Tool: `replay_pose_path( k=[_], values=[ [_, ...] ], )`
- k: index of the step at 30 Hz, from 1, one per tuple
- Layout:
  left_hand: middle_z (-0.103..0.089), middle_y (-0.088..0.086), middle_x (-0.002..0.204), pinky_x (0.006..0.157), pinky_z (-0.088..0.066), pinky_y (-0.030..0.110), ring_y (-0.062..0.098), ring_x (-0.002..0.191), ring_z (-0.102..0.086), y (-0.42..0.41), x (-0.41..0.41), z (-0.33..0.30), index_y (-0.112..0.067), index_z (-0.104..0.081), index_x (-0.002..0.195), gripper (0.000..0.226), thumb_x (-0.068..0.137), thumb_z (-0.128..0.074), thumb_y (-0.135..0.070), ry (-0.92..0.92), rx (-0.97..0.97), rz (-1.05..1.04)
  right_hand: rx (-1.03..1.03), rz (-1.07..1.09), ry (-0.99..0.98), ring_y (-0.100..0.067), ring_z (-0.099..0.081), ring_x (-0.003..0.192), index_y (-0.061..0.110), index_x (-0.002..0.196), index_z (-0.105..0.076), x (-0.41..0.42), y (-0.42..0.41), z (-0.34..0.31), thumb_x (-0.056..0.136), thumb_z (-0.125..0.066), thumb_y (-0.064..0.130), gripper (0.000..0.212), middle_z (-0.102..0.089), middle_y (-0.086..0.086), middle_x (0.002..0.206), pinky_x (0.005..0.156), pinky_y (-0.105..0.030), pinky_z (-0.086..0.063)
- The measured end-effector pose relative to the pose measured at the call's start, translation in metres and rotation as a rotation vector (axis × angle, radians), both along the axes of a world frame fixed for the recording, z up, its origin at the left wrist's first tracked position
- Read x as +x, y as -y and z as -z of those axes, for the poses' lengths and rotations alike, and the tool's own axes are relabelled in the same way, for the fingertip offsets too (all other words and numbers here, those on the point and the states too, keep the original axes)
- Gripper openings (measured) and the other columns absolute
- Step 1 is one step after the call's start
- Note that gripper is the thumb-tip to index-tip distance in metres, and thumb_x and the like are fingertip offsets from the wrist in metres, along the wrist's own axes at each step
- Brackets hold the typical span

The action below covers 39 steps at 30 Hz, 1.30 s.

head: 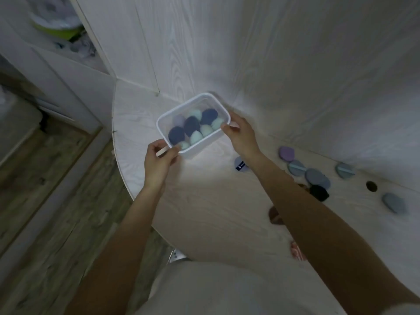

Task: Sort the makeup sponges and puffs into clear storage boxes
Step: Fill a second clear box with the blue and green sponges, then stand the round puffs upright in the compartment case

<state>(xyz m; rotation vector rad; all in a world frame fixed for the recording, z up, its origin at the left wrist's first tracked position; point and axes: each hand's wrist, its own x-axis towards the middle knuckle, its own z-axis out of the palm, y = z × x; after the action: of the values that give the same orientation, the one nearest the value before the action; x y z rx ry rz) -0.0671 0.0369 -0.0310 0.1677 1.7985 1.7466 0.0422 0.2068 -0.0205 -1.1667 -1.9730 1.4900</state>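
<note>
A clear storage box (205,97) with a white rim sits near the far left corner of the pale wooden table (204,201). Inside lie several egg-shaped makeup sponges (192,126) in dark blue, mint and lilac. My left hand (159,163) grips the box's near left corner. My right hand (241,133) pinches its right rim. To the right, flat puffs lie loose on the table: a lilac puff (286,153), grey-blue puffs (317,177), a black puff (319,193) and a grey puff (393,202).
White wood-grain walls (295,64) close in behind and to the right of the table. A round cable hole (371,186) is in the tabletop at right. The table's curved edge (127,178) drops to a wooden floor (45,201) on the left.
</note>
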Motion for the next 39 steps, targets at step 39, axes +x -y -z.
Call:
replay_pose_path(
  k=[39],
  values=[
    [-0.062,0.002,0.113,0.084,-0.045,0.028,0.016,0.098,-0.059,-0.15,0.454,0.017,-0.024,-0.055,0.118,0.026,0.092,-0.054,-0.031,-0.43,-0.246,1.522,0.408,0.696,0.798,-0.039,-0.042,0.122,0.019,0.119,-0.058,0.579,0.091,0.019,0.084,-0.059,0.045,0.044,-0.052,-0.012,0.129,0.098,-0.045,-0.033]
  ],
)
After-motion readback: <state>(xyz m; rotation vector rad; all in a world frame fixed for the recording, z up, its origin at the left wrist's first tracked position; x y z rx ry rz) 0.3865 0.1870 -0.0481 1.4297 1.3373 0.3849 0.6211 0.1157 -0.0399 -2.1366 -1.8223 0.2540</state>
